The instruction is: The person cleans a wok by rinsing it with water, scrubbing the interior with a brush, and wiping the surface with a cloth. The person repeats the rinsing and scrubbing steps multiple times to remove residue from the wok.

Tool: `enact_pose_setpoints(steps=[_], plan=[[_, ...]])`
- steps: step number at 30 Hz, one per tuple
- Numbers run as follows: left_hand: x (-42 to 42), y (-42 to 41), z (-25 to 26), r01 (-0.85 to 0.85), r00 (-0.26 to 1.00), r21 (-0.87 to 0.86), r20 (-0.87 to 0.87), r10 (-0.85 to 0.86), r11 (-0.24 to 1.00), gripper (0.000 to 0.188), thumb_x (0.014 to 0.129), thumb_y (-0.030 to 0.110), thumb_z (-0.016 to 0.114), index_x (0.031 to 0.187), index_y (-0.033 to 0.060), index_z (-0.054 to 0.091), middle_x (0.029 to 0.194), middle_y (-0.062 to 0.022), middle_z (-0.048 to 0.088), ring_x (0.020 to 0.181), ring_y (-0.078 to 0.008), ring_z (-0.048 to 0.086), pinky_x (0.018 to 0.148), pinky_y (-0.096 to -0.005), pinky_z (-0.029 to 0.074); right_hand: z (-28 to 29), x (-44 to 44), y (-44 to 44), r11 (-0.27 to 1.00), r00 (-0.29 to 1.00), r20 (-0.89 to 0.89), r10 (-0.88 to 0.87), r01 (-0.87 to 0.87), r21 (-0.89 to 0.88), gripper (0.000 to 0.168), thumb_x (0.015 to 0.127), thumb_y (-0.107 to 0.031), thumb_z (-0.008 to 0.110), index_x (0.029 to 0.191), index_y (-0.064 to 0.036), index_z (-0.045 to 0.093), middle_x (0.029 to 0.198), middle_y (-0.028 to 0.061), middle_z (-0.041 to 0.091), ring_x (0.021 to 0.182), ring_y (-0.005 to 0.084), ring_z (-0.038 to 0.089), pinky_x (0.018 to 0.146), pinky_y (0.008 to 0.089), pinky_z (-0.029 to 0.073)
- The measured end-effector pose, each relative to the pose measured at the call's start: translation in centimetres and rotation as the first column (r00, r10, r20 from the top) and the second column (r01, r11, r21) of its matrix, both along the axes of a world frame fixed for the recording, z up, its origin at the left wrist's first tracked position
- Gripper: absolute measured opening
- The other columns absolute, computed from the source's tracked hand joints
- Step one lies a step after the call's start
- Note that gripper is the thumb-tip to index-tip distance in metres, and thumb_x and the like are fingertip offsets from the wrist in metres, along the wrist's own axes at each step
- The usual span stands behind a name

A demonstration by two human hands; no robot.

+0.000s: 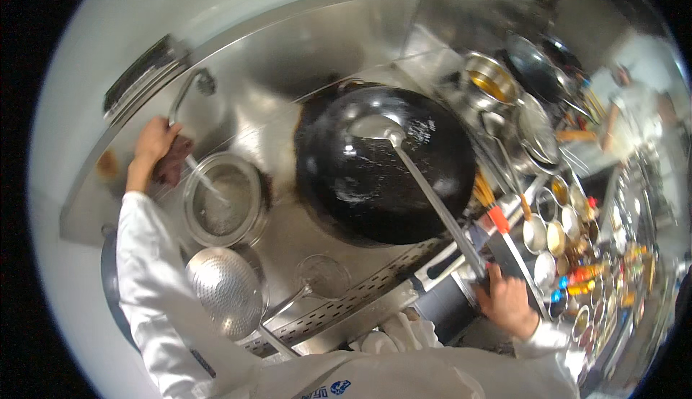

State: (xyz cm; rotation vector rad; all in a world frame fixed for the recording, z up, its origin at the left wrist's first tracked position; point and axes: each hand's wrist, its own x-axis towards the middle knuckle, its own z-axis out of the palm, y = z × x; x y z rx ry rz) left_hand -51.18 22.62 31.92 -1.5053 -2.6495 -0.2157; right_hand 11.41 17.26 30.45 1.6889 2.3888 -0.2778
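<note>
My left hand [151,145] is closed around the pipe of a water faucet [181,99]. A dark red cloth [174,161] hangs at the pipe just under my fingers. From there a stream of water [205,180] runs into a round metal pot [189,204]. My right hand [507,303] grips the handle end of a long steel ladle [432,199]. The ladle's bowl lies over the black wok [351,204], whose inside is wet and shiny. Whether the bowl touches the wok I cannot tell.
A perforated strainer [224,291] and a wire skimmer [323,277] lie along the near left edge. At right are a pot of yellow liquid [492,85], a red-banded brush [498,219] and several seasoning containers [556,237]. Another person [635,112] stands at far right.
</note>
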Motion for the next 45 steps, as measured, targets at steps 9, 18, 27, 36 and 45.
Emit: enact_pose_setpoints(steps=[9, 18, 27, 36, 45], plan=[[1.2, 1.3, 0.9, -0.081, 0.992, -0.094, 0.088, 0.089, 0.992, 0.035, 0.078, 0.039, 0.056, 0.086, 0.0054, 0.063, 0.085, -0.0196, 0.06, 0.084, -0.0337, 0.057, 0.073, -0.0411, 0.044, -2.8, -16.7, -0.4, 0.071, 0.598, -0.255, -0.76, -0.314, -0.947, 0.026, 0.086, -0.028, 0.045, 0.075, -0.005, 0.047, 0.052, 0.0014, 0.044, 0.032, 0.0105, 0.04, 0.03, 0.0222, 0.03], [0.8, -0.8, 0.8, -0.173, 0.981, -0.041, 0.083, 0.176, 0.984, 0.034, 0.079, 0.037, 0.055, 0.087, 0.0042, 0.062, 0.086, -0.0189, 0.06, 0.083, -0.033, 0.057, 0.074, -0.0397, 0.044, -5.5, -27.0, 0.6, -0.356, 0.541, 0.01, -0.841, -0.539, -0.764, 0.029, 0.086, -0.031, 0.046, 0.071, -0.005, 0.049, 0.053, -0.0015, 0.04, 0.031, 0.0079, 0.036, 0.027, 0.0199, 0.026], [11.0, 5.0, -3.4, 0.087, 0.975, 0.268, 0.173, -0.137, 0.959, 0.021, 0.072, 0.014, 0.049, 0.078, -0.0002, 0.064, 0.083, -0.0204, 0.06, 0.079, -0.0317, 0.059, 0.072, -0.0409, 0.046, -8.1, -18.8, -0.4, -0.503, 0.398, 0.316, -0.862, -0.753, -0.425, 0.037, 0.091, -0.039, 0.034, 0.114, -0.012, 0.044, 0.074, 0.0097, 0.054, 0.055, 0.0162, 0.052, 0.051, 0.0297, 0.045], [11.4, -7.6, 4.4, 0.031, 0.98, 0.095, 0.193, -0.049, 0.995, 0.03, 0.075, 0.03, 0.055, 0.082, 0.0019, 0.062, 0.079, -0.0194, 0.06, 0.074, -0.0334, 0.058, 0.067, -0.0401, 0.046, -0.5, -20.5, -7.5, -0.158, 0.304, -0.021, -0.952, -0.552, -0.819, 0.028, 0.09, -0.025, 0.037, 0.088, 0.0, 0.049, 0.057, -0.002, 0.038, 0.033, 0.005, 0.033, 0.026, 0.0184, 0.025], [7.2, -6.0, 1.6, -0.036, 0.994, 0.027, 0.101, 0.033, 0.999, 0.04, 0.078, 0.041, 0.055, 0.078, 0.0019, 0.062, 0.081, -0.0206, 0.06, 0.079, -0.035, 0.057, 0.071, -0.0416, 0.043, -3.8, -20.0, -6.1, -0.415, 0.418, 0.148, -0.896, -0.672, -0.614, 0.023, 0.088, -0.023, 0.038, 0.087, -0.001, 0.046, 0.058, 0.0031, 0.039, 0.033, 0.0133, 0.039, 0.026, 0.0232, 0.028]])
